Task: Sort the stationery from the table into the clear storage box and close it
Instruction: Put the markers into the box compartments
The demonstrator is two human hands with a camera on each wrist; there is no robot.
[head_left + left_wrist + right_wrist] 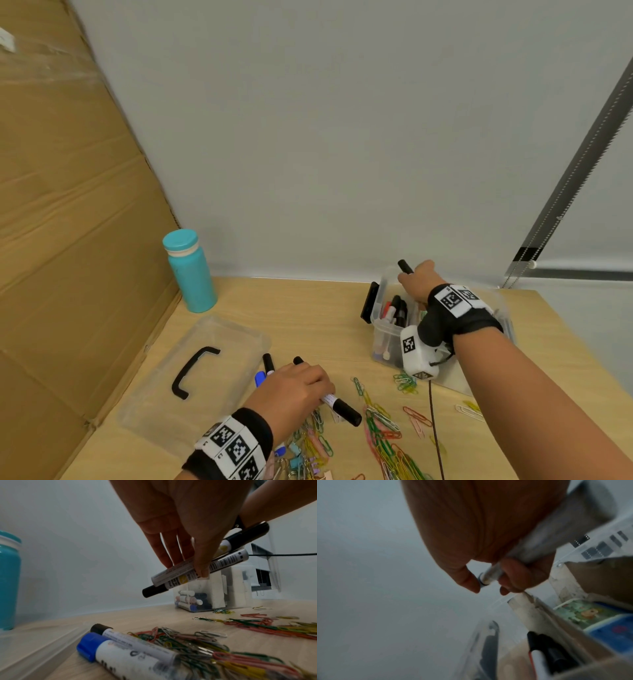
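Observation:
The clear storage box (pixel 380 329) stands at the table's back right with several markers lying in its left compartment. My right hand (pixel 416 279) hovers over the box and grips a black-capped marker (pixel 405 266), blurred in the right wrist view (pixel 518 559). My left hand (pixel 298 387) is low over the table's front and pinches two markers (pixel 197 569), one with a black cap (pixel 346 411). A blue-capped marker (pixel 123 660) and a black-capped one (pixel 137 642) lie on the table beside a heap of coloured paper clips (pixel 380 431).
The box's clear lid (pixel 191 373) with a black handle lies flat at the left. A teal bottle (pixel 190 270) stands behind it. A cardboard sheet (pixel 68 240) walls off the left side. A thin black cable (pixel 436 431) runs across the table.

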